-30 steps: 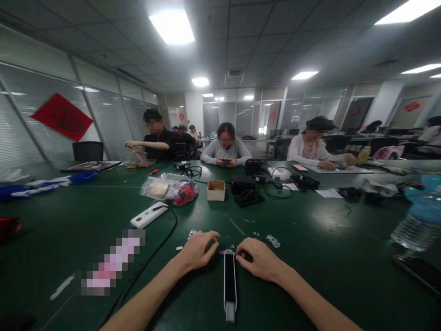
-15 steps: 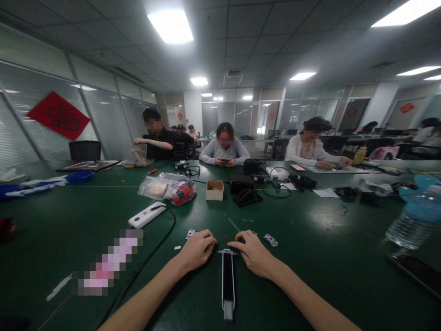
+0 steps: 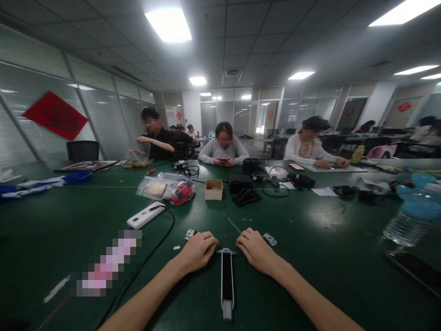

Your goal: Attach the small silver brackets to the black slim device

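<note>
Easing back, the left hand (image 3: pixel 196 253) and right hand (image 3: pixel 258 252) lie half-curled and empty, just either side of the black rail (image 3: pixel 227 280).

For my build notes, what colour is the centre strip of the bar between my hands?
Black centre strip, silver frame; the head view shows it best.
</note>
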Demonstrator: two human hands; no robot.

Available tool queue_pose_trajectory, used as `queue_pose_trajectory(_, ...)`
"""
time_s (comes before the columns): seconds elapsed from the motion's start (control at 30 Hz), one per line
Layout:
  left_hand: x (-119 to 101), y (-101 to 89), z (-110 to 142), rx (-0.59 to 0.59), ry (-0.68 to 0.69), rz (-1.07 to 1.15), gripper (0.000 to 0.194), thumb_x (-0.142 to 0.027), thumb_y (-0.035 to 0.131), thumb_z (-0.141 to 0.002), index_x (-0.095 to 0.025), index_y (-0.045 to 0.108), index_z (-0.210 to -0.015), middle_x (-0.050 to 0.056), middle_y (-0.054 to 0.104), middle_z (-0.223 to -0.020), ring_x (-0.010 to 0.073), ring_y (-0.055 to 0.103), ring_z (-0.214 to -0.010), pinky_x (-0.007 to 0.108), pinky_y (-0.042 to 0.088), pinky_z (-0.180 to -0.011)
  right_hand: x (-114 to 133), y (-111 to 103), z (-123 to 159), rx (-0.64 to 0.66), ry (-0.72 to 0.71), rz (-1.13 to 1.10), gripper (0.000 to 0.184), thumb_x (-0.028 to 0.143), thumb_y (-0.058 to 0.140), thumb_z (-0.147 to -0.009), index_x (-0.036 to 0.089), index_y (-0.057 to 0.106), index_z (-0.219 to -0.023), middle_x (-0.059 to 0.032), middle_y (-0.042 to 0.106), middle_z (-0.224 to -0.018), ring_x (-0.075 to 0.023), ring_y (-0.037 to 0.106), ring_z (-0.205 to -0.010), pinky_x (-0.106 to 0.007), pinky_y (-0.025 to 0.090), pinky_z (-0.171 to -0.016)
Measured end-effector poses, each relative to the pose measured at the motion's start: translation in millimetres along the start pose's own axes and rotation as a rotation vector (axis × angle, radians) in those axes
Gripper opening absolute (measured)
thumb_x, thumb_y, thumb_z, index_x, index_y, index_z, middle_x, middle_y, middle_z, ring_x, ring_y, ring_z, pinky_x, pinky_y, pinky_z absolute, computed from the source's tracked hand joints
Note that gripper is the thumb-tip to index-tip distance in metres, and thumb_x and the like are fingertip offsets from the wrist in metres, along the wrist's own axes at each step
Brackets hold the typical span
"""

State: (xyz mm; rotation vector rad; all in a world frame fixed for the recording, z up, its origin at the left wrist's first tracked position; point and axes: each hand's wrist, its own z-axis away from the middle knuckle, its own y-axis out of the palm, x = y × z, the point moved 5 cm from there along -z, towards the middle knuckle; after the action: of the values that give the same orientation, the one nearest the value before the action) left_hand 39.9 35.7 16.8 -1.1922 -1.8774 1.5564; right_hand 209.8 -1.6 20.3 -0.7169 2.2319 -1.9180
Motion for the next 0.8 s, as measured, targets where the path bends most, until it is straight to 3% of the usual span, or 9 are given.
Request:
queue_pose_trajectory(0.27, -3.4, 4.2, 0.6, 0.042, 0.014, -0.078, 0.016, -0.02, 0.042, -0.09, -0.019, 0.057, -0.087, 0.004, 0.06, -0.085, 0.0166, 0.055, -0.077, 0.028, 0.039, -0.071, -2.4, -2.1, 3.4, -0.033, -0.008, -0.186, 0.023, 0.017, 0.038, -0.092, 0.016, 0.061, -0.098, -0.0076, 0.061, -0.097, -0.0195, 0.052, -0.091, -0.034, 0.044, -0.082)
queue_pose_trajectory(0.43, -5.6, 2.7, 1.5, 0.079, 0.017, -0.092, 0.014, -0.023, 0.044, -0.088, -0.019, 0.056, -0.082, 0.003, 0.059, -0.081, 0.0167, 0.054, -0.074, 0.028, 0.037, -0.069, 0.7, -0.6, 5.6, 0.014, -0.01, -0.303, 0.024, 0.019, 0.04, -0.091, 0.016, 0.062, -0.099, -0.0072, 0.06, -0.098, -0.0184, 0.052, -0.093, -0.032, 0.044, -0.083)
queue_pose_trajectory(0.8, -5.8, 2.6, 2.2, 0.097, 0.009, -0.083, 0.011, -0.024, 0.048, -0.085, -0.019, 0.054, -0.078, 0.001, 0.059, -0.078, 0.016, 0.054, -0.071, 0.029, 0.036, -0.067, 3.2, -4.0, 5.9, 0.017, 0.008, -0.355, 0.02, 0.018, 0.049, -0.085, 0.017, 0.065, -0.097, -0.0055, 0.062, -0.094, -0.0168, 0.054, -0.087, -0.029, 0.045, -0.077)
